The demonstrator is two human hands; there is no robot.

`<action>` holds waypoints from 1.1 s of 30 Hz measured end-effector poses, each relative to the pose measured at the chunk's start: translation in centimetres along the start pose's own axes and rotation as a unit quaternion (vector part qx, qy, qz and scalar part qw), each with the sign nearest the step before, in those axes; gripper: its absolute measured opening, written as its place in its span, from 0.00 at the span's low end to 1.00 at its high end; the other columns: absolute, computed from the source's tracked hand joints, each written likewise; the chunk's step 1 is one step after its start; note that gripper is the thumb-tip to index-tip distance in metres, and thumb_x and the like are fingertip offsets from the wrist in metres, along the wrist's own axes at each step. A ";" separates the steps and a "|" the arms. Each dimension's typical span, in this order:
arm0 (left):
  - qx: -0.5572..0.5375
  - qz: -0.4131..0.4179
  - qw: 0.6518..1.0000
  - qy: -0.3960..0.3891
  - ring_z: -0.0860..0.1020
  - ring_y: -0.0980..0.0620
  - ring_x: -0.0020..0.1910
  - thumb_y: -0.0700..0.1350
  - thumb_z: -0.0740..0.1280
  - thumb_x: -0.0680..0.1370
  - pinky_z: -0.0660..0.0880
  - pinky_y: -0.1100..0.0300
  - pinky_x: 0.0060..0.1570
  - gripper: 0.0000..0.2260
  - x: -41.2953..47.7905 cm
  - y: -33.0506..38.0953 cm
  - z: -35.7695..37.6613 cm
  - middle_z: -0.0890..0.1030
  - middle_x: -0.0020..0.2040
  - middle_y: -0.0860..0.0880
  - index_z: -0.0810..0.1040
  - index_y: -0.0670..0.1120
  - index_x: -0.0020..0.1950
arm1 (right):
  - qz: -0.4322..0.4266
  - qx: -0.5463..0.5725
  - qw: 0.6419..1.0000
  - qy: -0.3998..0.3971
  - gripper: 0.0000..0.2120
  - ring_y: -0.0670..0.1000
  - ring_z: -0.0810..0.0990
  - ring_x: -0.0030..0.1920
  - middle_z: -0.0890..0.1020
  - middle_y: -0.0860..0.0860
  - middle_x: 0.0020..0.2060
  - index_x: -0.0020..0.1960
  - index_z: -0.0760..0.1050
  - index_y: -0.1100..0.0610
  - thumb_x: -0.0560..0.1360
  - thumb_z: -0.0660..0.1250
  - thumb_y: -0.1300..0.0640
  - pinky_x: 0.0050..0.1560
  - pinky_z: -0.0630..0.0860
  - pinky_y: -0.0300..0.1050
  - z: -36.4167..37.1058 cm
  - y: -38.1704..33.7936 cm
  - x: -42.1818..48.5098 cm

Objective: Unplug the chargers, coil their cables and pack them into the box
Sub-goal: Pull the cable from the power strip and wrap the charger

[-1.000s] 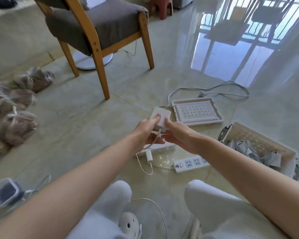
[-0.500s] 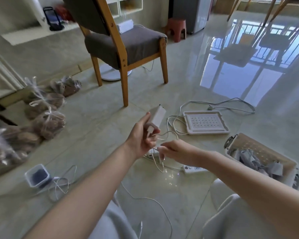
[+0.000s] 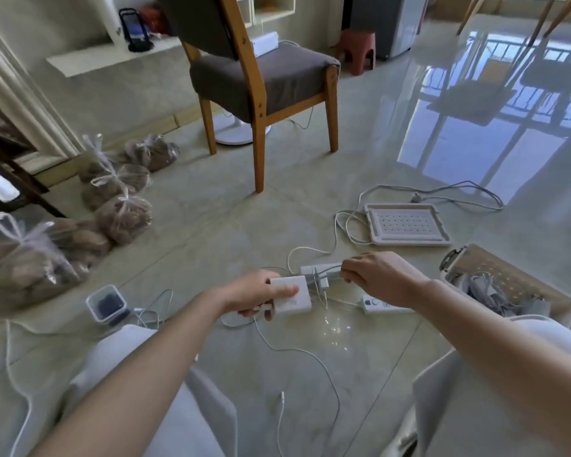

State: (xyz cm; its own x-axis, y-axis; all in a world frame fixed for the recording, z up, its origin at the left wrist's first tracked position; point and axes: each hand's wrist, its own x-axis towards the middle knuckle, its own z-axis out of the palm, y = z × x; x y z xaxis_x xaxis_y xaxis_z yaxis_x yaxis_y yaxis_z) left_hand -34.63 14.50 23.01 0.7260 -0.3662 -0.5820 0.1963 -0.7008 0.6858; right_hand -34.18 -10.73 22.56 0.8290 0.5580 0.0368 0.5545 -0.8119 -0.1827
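The floor [image 3: 211,225] of pale glossy tiles carries everything. At its far side stands a wooden chair [image 3: 264,77], and along its left side lie tied plastic bags [image 3: 122,219]. At the right side the box [image 3: 495,262] stands open, with some grey cables already inside. Its perforated lid [image 3: 406,224] lies flat just beyond it. A white power strip [image 3: 376,305] lies on the floor between the box and the person's knees.

The white charger [image 3: 292,296] is in the left hand [image 3: 254,291], low over the floor. The thumb is on its top face and the fingers are curled under it. The right hand [image 3: 376,275] is closed in a pinch on the charger's cable [image 3: 327,275], which runs nearly straight between the two hands.

Half a second ago the left hand held the charger up on its edge and the right hand was close below it. Now the charger is turned flat and lowered, and the right hand has moved away to the right, so the cable is drawn out. I judge that this charger is already free of the strip and that the coiling is starting. Whether turns are already wound near the charger I cannot tell. The packing into the box is not yet done.
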 end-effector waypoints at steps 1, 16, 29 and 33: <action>0.032 -0.003 0.999 0.023 0.66 0.56 0.18 0.54 0.64 0.78 0.61 0.67 0.19 0.12 0.1 -0.4 0.3 0.75 0.32 0.48 0.70 0.48 0.42 | -0.001 -0.003 1.000 0.008 0.13 0.54 0.77 0.42 0.82 0.50 0.43 0.46 0.77 0.56 0.80 0.56 0.51 0.38 0.67 0.45 0.1 -0.6 -0.1; 0.424 0.089 0.874 0.223 0.77 0.38 0.54 0.55 0.58 0.80 0.67 0.53 0.42 0.17 -1.1 0.0 2.2 0.77 0.60 0.43 0.63 0.43 0.60 | 0.131 0.037 0.988 0.076 0.14 0.61 0.77 0.38 0.81 0.55 0.36 0.46 0.77 0.55 0.79 0.55 0.52 0.38 0.72 0.48 1.4 -3.0 -2.1; 0.332 0.083 0.892 0.296 0.77 0.37 0.52 0.52 0.55 0.81 0.66 0.54 0.40 0.17 -1.8 1.0 4.0 0.78 0.56 0.40 0.62 0.40 0.60 | 0.039 0.064 0.997 -0.015 0.14 0.62 0.79 0.39 0.82 0.55 0.45 0.58 0.65 0.55 0.81 0.45 0.50 0.38 0.75 0.53 3.1 -6.1 -4.0; 0.277 0.128 0.897 0.319 0.77 0.36 0.47 0.51 0.56 0.81 0.62 0.54 0.36 0.15 -2.3 1.5 4.1 0.78 0.53 0.40 0.63 0.40 0.58 | 0.051 0.097 0.994 -0.021 0.10 0.62 0.78 0.39 0.82 0.55 0.46 0.56 0.64 0.55 0.82 0.47 0.52 0.38 0.73 0.52 3.6 -6.7 -4.0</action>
State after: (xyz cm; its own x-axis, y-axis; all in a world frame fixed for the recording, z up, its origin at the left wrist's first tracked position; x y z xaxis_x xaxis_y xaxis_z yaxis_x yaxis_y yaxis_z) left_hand -38.74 11.81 23.58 0.9648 -0.2574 0.0543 -0.2605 -0.9055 0.3351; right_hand -41.43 -6.91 20.06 0.8744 0.4841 -0.0316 0.4400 -0.8188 -0.3688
